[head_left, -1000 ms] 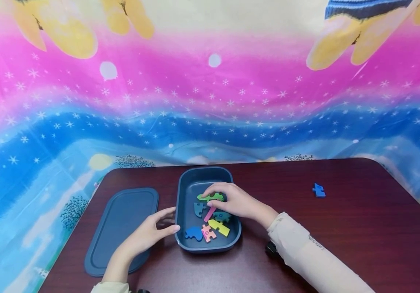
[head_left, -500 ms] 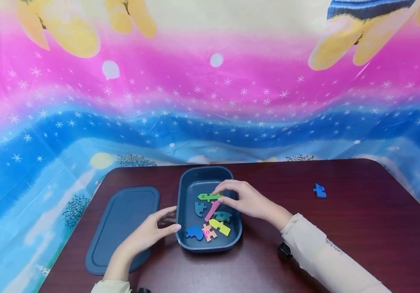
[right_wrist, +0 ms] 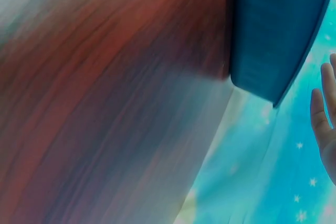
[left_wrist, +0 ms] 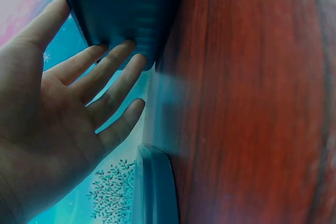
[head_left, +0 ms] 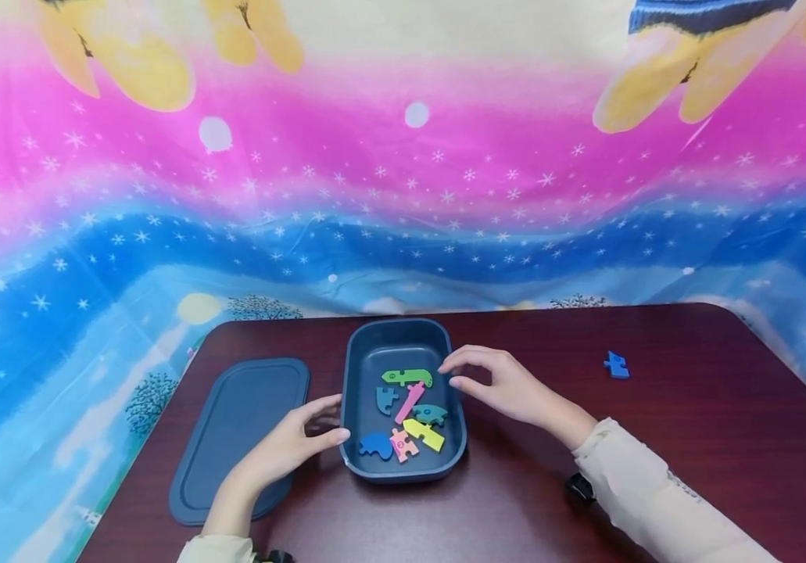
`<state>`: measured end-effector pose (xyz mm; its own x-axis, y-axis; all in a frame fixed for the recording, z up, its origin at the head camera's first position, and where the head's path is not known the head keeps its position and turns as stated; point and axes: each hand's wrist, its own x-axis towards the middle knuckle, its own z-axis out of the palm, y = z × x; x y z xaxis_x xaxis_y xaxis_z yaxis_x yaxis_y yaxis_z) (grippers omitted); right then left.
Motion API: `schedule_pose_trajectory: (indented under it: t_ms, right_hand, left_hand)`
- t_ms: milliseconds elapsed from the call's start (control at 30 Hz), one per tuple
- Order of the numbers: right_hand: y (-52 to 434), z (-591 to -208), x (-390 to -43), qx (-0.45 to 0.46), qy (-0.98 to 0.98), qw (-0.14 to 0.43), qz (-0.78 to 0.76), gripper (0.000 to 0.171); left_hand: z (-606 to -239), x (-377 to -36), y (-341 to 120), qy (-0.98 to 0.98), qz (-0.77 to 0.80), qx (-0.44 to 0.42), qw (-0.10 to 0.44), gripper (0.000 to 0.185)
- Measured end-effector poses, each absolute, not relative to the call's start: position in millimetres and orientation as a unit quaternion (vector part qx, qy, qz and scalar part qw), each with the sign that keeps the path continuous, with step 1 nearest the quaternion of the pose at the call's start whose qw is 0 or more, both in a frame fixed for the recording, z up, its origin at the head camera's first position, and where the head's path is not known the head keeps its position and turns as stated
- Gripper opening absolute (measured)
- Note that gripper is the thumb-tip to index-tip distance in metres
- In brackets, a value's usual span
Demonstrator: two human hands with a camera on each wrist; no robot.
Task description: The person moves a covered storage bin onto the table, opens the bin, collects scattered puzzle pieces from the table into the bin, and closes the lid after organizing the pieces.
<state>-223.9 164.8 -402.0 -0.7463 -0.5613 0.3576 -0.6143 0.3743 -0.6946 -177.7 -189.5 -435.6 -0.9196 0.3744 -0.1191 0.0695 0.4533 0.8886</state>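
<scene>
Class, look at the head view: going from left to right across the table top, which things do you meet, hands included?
Lid → left hand → container holding puzzle pieces → right hand → blue puzzle piece.

The left hand [left_wrist: 58, 114] rests straight fingers [left_wrist: 107, 72] against the blue container's [left_wrist: 131, 9] wall.

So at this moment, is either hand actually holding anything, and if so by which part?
The right hand holds nothing; it hovers open beside the container. The left hand only rests straight fingers against the container's outer left wall, steadying it rather than gripping.
</scene>
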Motion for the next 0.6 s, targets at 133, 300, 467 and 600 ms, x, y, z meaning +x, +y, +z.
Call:
schedule_pose_trajectory:
  t_ms: [133, 300, 467, 600]
  right_hand:
    - [177, -401, -223, 0.345, -0.834, 0.046, 0.427, 0.02]
    - [194, -401, -222, 0.33, -0.849, 0.059, 0.409, 0.021]
    - [213, -406, -222, 0.315, -0.859, 0.066, 0.398, 0.021]
    - [227, -410, -221, 0.306, -0.864, 0.07, 0.393, 0.022]
  left_hand:
    - [-435, -178, -189, 0.84, 0.505, 0.131, 0.15, 0.062]
    - [-435, -177, -190, 0.839, 0.506, 0.132, 0.152, 0.063]
    - [-434, -177, -189, 0.837, 0.508, 0.133, 0.153, 0.063]
    - [-433, -176, -189, 0.837, 0.509, 0.129, 0.154, 0.063]
